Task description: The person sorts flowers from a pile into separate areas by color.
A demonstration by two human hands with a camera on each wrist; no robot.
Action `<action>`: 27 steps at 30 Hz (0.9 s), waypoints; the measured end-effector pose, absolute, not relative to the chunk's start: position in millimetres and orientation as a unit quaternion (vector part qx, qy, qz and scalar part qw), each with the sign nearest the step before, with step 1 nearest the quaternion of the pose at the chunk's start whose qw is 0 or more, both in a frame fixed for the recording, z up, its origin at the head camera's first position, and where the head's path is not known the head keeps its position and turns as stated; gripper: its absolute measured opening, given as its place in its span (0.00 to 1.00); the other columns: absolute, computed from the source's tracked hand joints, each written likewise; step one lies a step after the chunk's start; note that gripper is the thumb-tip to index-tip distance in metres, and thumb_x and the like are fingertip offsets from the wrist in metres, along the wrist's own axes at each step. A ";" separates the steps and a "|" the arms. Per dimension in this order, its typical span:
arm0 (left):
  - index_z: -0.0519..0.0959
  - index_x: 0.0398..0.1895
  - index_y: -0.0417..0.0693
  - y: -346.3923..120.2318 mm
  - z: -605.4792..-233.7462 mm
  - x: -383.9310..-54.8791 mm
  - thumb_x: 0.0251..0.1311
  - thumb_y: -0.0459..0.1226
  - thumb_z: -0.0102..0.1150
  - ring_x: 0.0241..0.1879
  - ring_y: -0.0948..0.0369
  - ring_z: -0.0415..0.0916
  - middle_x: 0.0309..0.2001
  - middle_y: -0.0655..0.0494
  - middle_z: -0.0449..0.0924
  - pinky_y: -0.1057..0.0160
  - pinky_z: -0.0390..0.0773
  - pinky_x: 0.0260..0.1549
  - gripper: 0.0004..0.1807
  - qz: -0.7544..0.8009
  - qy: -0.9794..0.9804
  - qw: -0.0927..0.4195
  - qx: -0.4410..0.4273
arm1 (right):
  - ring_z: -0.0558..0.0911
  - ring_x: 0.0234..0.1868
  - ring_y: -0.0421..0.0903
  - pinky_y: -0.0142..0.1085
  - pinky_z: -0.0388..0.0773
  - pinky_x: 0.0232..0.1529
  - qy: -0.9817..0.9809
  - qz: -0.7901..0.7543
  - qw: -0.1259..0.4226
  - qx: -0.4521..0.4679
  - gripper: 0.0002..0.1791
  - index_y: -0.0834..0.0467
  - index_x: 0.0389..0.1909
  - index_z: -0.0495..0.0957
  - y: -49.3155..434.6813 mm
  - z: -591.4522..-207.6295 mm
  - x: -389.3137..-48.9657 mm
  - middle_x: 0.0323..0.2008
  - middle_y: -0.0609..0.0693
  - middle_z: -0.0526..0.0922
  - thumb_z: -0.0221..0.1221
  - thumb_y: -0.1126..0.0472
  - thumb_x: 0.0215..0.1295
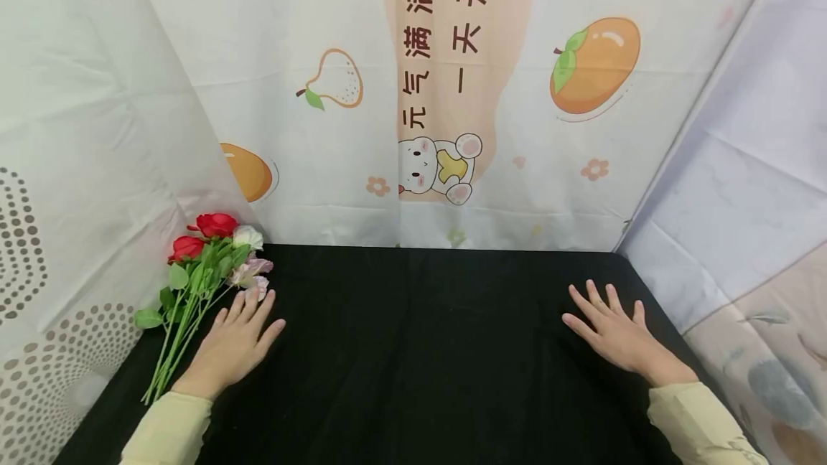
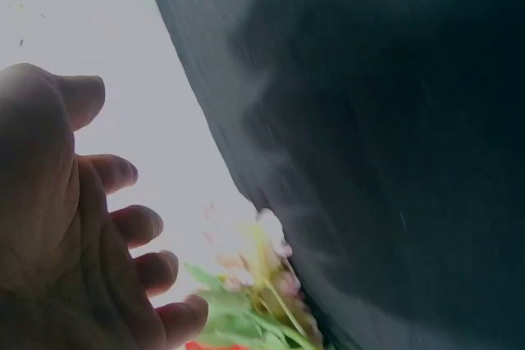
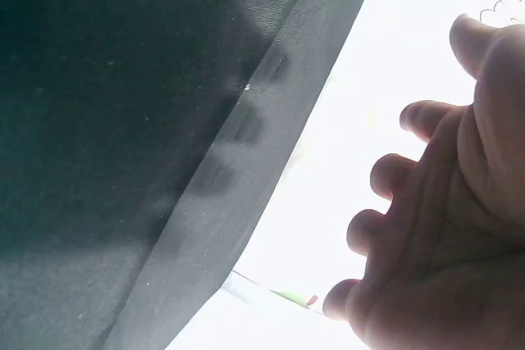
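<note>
My left hand (image 1: 231,344) hovers palm down over the left side of the black-covered table, fingers spread and holding nothing. Beside and beyond it lies a bunch of flowers (image 1: 203,271) with red roses, a white bloom, pale purple blooms and long green stems. In the head view the left fingertips overlap the pale purple blooms; in the left wrist view the flowers (image 2: 262,301) appear past the fingers, apart from them. Over the table's right side my right hand (image 1: 614,336) is also palm down with spread fingers, and nothing is in it.
The black tablecloth (image 1: 413,350) covers the table up to its back edge. A white printed curtain (image 1: 271,34) hangs behind it. Further curtains close in the left side (image 1: 71,128) and the right side (image 1: 743,185).
</note>
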State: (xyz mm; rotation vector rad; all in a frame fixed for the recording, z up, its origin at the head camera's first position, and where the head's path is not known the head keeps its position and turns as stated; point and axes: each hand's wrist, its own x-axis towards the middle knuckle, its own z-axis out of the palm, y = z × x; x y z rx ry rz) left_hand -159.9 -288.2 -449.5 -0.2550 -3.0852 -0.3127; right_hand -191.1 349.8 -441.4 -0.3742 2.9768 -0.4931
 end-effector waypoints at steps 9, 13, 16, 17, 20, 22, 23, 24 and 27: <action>0.71 0.61 0.23 -331.2 -444.9 -168.2 0.59 0.43 0.71 0.57 0.26 0.68 0.59 0.20 0.69 0.30 0.74 0.48 0.37 -0.026 -0.993 0.105 -0.045 | 0.32 0.76 0.72 0.73 0.14 0.61 0.975 -0.165 0.056 -0.135 0.42 0.51 0.82 0.45 344.6 -441.1 -196.3 0.79 0.67 0.37 0.46 0.36 0.78; 0.75 0.47 0.23 -344.8 -444.4 -178.7 0.50 0.37 0.77 0.41 0.28 0.72 0.44 0.22 0.72 0.33 0.78 0.29 0.29 -0.036 -0.995 0.089 0.006 | 0.32 0.76 0.73 0.74 0.15 0.61 0.975 -0.163 0.062 -0.137 0.43 0.51 0.82 0.44 344.1 -434.9 -199.8 0.79 0.67 0.37 0.46 0.36 0.77; 0.78 0.37 0.26 -358.0 -442.4 -186.2 0.49 0.33 0.77 0.34 0.30 0.73 0.36 0.26 0.73 0.36 0.78 0.23 0.20 -0.050 -0.997 0.052 0.037 | 0.33 0.76 0.73 0.75 0.17 0.61 0.974 -0.165 0.067 -0.143 0.43 0.51 0.82 0.44 339.2 -431.7 -204.0 0.79 0.67 0.37 0.46 0.35 0.77; 0.78 0.34 0.28 -361.7 -440.7 -188.4 0.49 0.32 0.76 0.32 0.31 0.74 0.33 0.27 0.74 0.37 0.78 0.22 0.17 -0.055 -0.997 0.037 0.046 | 0.33 0.76 0.73 0.75 0.17 0.61 0.973 -0.165 0.067 -0.145 0.43 0.51 0.82 0.44 337.2 -431.1 -205.5 0.79 0.67 0.38 0.46 0.35 0.77; 0.79 0.29 0.32 -366.8 -436.1 -196.8 0.49 0.30 0.76 0.26 0.36 0.76 0.28 0.32 0.77 0.40 0.78 0.18 0.13 -0.069 -0.996 0.002 0.062 | 0.33 0.76 0.73 0.75 0.17 0.62 0.973 -0.168 0.064 -0.148 0.43 0.52 0.82 0.45 334.0 -430.0 -205.2 0.79 0.67 0.38 0.46 0.35 0.77; 0.79 0.27 0.34 -368.3 -433.6 -202.2 0.49 0.31 0.76 0.24 0.38 0.77 0.26 0.35 0.78 0.42 0.79 0.18 0.12 -0.081 -0.994 -0.018 0.066 | 0.33 0.76 0.72 0.74 0.17 0.62 0.973 -0.167 0.060 -0.150 0.43 0.52 0.82 0.45 332.7 -429.5 -205.6 0.79 0.67 0.38 0.46 0.36 0.77; 0.79 0.27 0.35 -368.8 -432.5 -204.7 0.49 0.31 0.76 0.24 0.39 0.77 0.26 0.35 0.78 0.42 0.79 0.19 0.13 -0.087 -0.993 -0.030 0.070 | 0.33 0.76 0.72 0.73 0.16 0.62 0.973 -0.166 0.058 -0.151 0.43 0.52 0.82 0.45 332.2 -429.3 -205.8 0.79 0.66 0.37 0.46 0.36 0.77; 0.78 0.26 0.35 -369.8 -431.8 -206.8 0.49 0.31 0.77 0.24 0.39 0.77 0.26 0.36 0.78 0.42 0.79 0.20 0.13 -0.092 -0.992 -0.040 0.074 | 0.32 0.76 0.72 0.73 0.16 0.62 0.973 -0.167 0.057 -0.152 0.43 0.52 0.82 0.45 331.5 -429.2 -206.0 0.79 0.66 0.37 0.46 0.36 0.77; 0.78 0.25 0.37 -373.8 -428.6 -210.3 0.51 0.34 0.77 0.26 0.40 0.78 0.26 0.40 0.78 0.42 0.80 0.23 0.14 -0.109 -0.988 -0.065 0.087 | 0.33 0.77 0.71 0.72 0.16 0.63 0.972 -0.169 0.055 -0.153 0.43 0.52 0.82 0.46 328.5 -429.3 -206.4 0.79 0.66 0.37 0.46 0.35 0.77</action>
